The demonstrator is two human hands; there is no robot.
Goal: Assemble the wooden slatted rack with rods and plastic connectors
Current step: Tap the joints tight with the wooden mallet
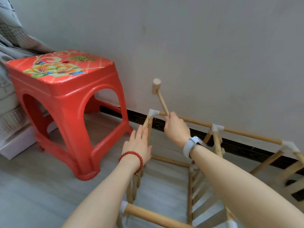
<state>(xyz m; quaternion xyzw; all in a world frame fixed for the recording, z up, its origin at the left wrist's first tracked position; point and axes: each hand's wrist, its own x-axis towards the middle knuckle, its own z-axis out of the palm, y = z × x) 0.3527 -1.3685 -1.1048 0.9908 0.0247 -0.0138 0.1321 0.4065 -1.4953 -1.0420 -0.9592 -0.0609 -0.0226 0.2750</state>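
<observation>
The wooden rack (pixel 204 162) stands on the floor against the wall, its rods joined by white plastic connectors. My right hand (pixel 176 129) grips the handle of a small wooden mallet (pixel 157 87), whose head is raised above the far-left corner connector (pixel 153 112). My left hand (pixel 138 143), fingers straight, presses against the slatted end panel just below that connector. A top rod (pixel 195 121) runs right from the corner to a second connector (pixel 217 128). My forearms hide parts of the rack's near side.
A red plastic stool (pixel 65 99) with a flower print stands on the floor to the left of the rack. Grey fabric and a white box (pixel 16 142) lie at the far left. The wall with a dark skirting board (pixel 246 147) runs right behind the rack.
</observation>
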